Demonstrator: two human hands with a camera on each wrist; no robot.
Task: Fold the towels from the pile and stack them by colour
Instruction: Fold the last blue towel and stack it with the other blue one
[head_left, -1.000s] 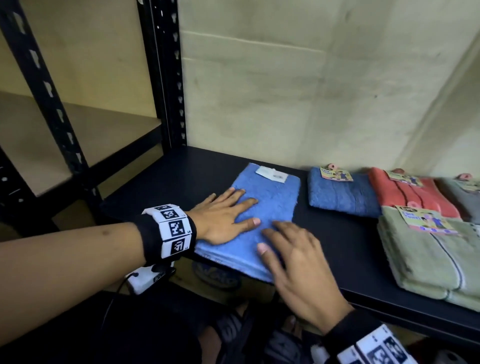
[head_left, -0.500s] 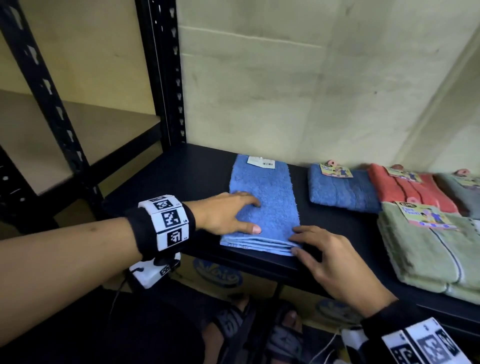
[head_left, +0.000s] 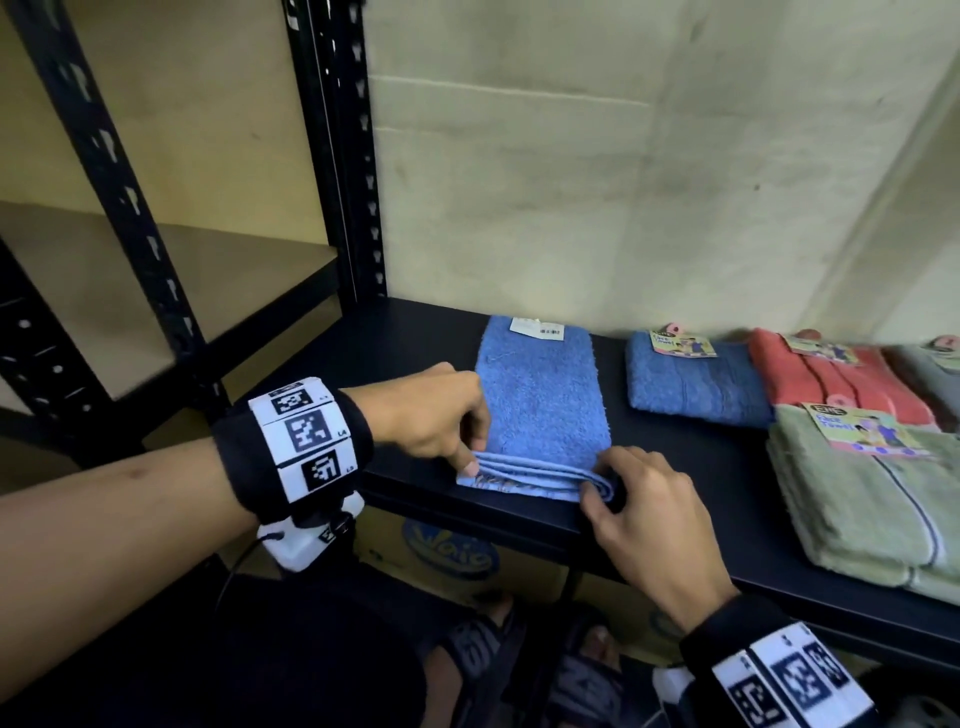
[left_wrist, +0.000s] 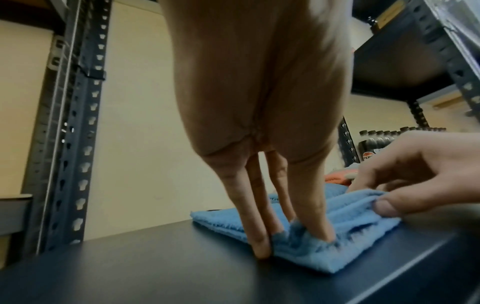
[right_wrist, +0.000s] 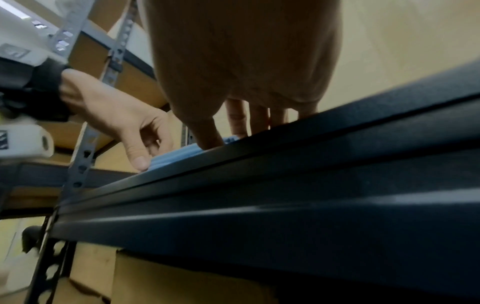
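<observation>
A light blue towel (head_left: 540, 400), folded into a narrow strip with a white label at its far end, lies on the black shelf (head_left: 405, 353). My left hand (head_left: 470, 457) pinches the layers at its near left corner, thumb on the front edge. In the left wrist view the left hand (left_wrist: 285, 236) digs its thumb into the towel (left_wrist: 350, 226) folds. My right hand (head_left: 602, 483) pinches the near right corner; its thumb and fingers (left_wrist: 389, 205) grip the fold. From the right wrist view only the towel's front edge (right_wrist: 182, 152) shows above the shelf lip.
Folded towels lie to the right: a darker blue one (head_left: 696, 384), a red one (head_left: 831, 379), a grey one (head_left: 930, 374) and a green stack (head_left: 872, 493) near the front edge. A black rack post (head_left: 332, 156) stands at the left. Cardboard boxes (head_left: 452, 551) sit below.
The towel, wide under two flat hands a second ago, is now a narrower strip. Both hands have moved to its near edge and taken hold of the corners.
</observation>
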